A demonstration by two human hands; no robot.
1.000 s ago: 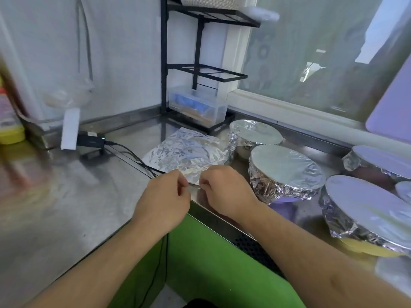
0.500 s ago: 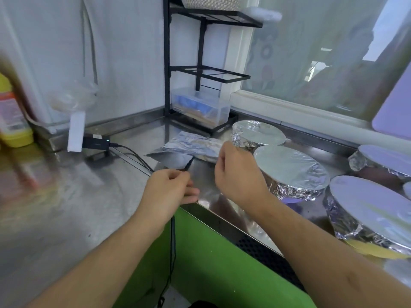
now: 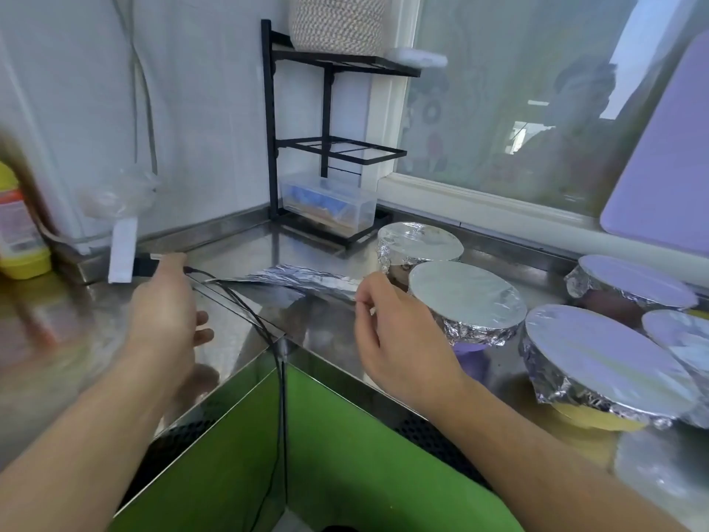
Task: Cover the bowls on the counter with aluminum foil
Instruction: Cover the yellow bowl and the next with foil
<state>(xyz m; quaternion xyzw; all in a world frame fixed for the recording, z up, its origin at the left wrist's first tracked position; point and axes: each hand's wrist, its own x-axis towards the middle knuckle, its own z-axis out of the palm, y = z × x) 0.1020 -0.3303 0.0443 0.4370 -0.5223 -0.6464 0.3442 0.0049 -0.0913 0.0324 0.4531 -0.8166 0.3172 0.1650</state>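
Note:
Several bowls stand on the steel counter at the right, each capped with foil: a small one at the back, a purple one in front of it, a yellow one, and two more at the far right. A loose foil sheet hangs just above the counter, seen nearly edge-on. My right hand pinches its right end beside the purple bowl. Left of the sheet, my left hand hovers, blurred, with relaxed fingers holding nothing.
A black cable runs from an adapter across the counter corner and down the green cabinet front. Behind stand a black rack with a clear box, a yellow bottle at left, and a purple board at right.
The foil sheet lay flat with both hands at its near edge. My right hand has lifted it up and rightward; my left hand has let go and swung left.

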